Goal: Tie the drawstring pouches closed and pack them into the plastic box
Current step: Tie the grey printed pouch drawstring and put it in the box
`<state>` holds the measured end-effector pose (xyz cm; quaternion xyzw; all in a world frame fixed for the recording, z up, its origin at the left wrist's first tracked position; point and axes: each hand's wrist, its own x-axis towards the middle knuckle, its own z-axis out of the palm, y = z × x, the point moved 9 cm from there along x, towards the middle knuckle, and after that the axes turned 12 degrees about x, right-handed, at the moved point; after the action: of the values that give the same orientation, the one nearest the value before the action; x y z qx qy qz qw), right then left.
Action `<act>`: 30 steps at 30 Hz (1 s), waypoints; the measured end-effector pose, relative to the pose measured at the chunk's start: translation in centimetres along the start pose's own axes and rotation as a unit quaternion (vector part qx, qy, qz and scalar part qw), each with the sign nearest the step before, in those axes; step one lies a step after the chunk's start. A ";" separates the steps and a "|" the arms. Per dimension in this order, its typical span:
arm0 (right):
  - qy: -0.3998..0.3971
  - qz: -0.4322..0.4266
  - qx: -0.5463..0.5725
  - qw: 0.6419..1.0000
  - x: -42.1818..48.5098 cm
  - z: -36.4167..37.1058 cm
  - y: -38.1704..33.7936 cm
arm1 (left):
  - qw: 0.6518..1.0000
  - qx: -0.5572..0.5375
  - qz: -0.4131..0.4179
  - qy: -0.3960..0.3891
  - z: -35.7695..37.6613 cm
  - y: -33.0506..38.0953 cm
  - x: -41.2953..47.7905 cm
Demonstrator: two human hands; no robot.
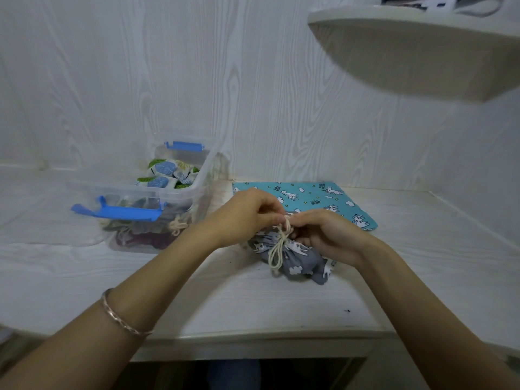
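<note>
A grey pouch point(298, 261) with white animal prints lies gathered on the white table, its cream drawstring point(277, 250) looped at the neck. My left hand point(247, 215) and my right hand point(323, 232) both pinch the drawstring just above the pouch's neck. A turquoise pouch point(318, 199) with a similar print lies flat behind my hands. To the left stands the clear plastic box point(197, 190) with blue latches. Several tied pouches lie inside it, leaf-patterned ones point(166, 175) on top.
A white curved shelf point(422, 52) juts out at the upper right, above the table. The wood-grain wall stands close behind the table. The table's front edge point(253, 333) runs below my forearms. A bangle is on my left wrist.
</note>
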<state>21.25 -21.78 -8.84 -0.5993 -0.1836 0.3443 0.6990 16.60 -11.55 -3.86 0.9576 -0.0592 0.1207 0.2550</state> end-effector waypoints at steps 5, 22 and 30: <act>0.063 -0.078 -0.113 0.989 -0.3 -0.7 -0.9 | 0.997 -0.026 -0.064 -0.033 0.9 -1.1 0.2; 0.132 -0.157 -0.361 0.910 -2.1 -3.1 -3.3 | 0.993 -0.022 -0.118 -0.007 -0.2 -3.3 -0.5; 0.105 -0.163 -0.243 0.950 -1.8 -3.2 -3.4 | 0.994 0.064 -0.017 -0.082 2.4 -1.2 -1.3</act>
<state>23.07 -25.47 -5.95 -0.7459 -0.2823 0.1060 0.5939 16.08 -11.71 -6.76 0.9795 -0.0554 0.0413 0.1892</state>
